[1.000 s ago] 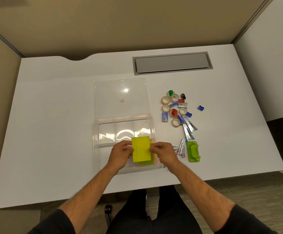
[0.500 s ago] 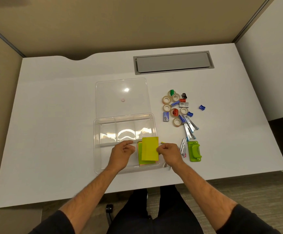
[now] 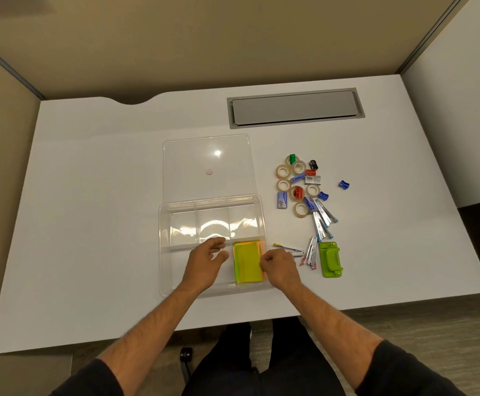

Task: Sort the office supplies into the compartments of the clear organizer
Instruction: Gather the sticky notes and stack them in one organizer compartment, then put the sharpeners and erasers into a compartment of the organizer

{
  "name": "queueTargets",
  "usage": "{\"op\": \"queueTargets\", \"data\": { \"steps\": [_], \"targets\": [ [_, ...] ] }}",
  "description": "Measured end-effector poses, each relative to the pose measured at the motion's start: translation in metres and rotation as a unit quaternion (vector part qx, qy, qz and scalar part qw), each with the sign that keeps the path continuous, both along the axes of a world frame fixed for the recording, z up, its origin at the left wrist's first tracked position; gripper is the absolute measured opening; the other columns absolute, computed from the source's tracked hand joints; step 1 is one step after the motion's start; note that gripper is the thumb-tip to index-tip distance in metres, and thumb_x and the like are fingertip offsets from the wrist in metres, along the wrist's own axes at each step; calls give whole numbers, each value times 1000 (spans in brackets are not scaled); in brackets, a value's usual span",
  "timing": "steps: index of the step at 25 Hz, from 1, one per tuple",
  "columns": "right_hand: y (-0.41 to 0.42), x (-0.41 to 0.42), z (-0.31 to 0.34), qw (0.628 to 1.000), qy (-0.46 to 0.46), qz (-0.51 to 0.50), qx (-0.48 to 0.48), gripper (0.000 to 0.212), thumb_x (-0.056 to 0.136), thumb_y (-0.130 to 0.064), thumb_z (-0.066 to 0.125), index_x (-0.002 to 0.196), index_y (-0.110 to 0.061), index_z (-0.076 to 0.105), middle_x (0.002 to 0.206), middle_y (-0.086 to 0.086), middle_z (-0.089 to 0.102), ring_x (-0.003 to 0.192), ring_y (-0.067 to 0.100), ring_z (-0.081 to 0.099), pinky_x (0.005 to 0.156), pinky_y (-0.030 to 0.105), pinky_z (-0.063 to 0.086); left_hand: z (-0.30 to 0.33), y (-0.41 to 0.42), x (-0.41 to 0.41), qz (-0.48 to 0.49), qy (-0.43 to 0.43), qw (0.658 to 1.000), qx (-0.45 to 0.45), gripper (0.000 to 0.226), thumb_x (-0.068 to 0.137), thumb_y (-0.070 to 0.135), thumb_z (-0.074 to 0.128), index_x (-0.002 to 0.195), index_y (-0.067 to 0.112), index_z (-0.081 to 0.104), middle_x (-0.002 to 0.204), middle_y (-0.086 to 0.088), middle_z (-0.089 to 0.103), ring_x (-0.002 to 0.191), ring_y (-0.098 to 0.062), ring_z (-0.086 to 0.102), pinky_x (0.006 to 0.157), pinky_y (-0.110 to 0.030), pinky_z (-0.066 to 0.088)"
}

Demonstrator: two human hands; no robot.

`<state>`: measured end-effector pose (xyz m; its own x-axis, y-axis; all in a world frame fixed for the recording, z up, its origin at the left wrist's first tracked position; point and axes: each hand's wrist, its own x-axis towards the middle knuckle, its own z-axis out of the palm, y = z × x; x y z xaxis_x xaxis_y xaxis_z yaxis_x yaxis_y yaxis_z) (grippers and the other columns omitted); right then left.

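Note:
The clear organizer (image 3: 164, 252) sits near the desk's front edge, with three small compartments along its back and a long front section. A yellow-green sticky-note pad (image 3: 247, 261) lies flat on an orange-edged stack at the right end of the front section. My right hand (image 3: 280, 268) is curled at the pad's right edge, fingertips pinching it. My left hand (image 3: 206, 265) hovers over the front section just left of the pad, fingers apart and empty. The three back compartments look empty.
The clear lid (image 3: 204, 161) lies behind the organizer. To the right lie tape rolls (image 3: 283, 170), small sharpeners (image 3: 343, 184), staple boxes (image 3: 281, 200), several metal staplers (image 3: 321, 218) and a green hole punch (image 3: 330, 260). A grey cable hatch (image 3: 294, 107) is at the back.
Both hands held the yellow-green pad upright over the organizer. The left hand let go, and the right hand carried it right and laid it flat on the stack.

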<state>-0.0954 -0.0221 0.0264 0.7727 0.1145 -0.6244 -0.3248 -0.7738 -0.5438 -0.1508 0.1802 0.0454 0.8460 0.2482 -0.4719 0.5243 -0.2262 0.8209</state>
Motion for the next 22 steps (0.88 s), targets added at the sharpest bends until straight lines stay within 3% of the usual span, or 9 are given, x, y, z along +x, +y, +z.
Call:
{"op": "queueTargets", "data": {
  "steps": [4, 7, 12, 17, 22],
  "targets": [
    [-9, 5, 9, 998, -14, 64, -10, 15, 82, -21, 62, 80, -17, 76, 88, 3, 74, 85, 17, 66, 79, 32, 53, 8, -6, 8, -4, -1, 1000, 3, 35, 89, 16, 70, 123, 22, 62, 110, 10, 67, 105, -3, 61, 87, -10, 41],
    [-27, 17, 22, 998, -36, 49, -2, 16, 82, -25, 62, 88, -18, 76, 92, 2, 73, 87, 18, 66, 81, 35, 54, 18, -16, 18, -16, -18, 1000, 12, 36, 88, 15, 71, 123, 21, 63, 109, 9, 68, 104, -3, 61, 87, -10, 43],
    [-73, 46, 39, 996, -87, 5, 0, 13, 82, -23, 64, 92, -19, 73, 87, 1, 71, 82, 16, 64, 76, 33, 53, 24, -52, 51, -55, -48, 996, 50, 36, 87, 15, 71, 122, 22, 65, 109, 11, 69, 104, -2, 62, 92, -21, 46],
    [-115, 83, 42, 994, -109, -31, -9, 16, 81, -27, 65, 95, -25, 73, 86, -10, 69, 79, 9, 63, 72, 27, 51, 21, -98, 94, -112, -73, 985, 105, 37, 87, 19, 70, 123, 24, 64, 114, 14, 66, 105, -2, 58, 94, -22, 43],
    [-146, 121, 40, 994, -109, -20, -18, 16, 82, -27, 65, 96, -25, 72, 85, -9, 70, 76, 11, 64, 66, 25, 50, 18, -136, 135, -123, -79, 981, 126, 37, 88, 19, 69, 124, 24, 63, 115, 13, 64, 106, -2, 57, 94, -18, 41]
  ]
}}
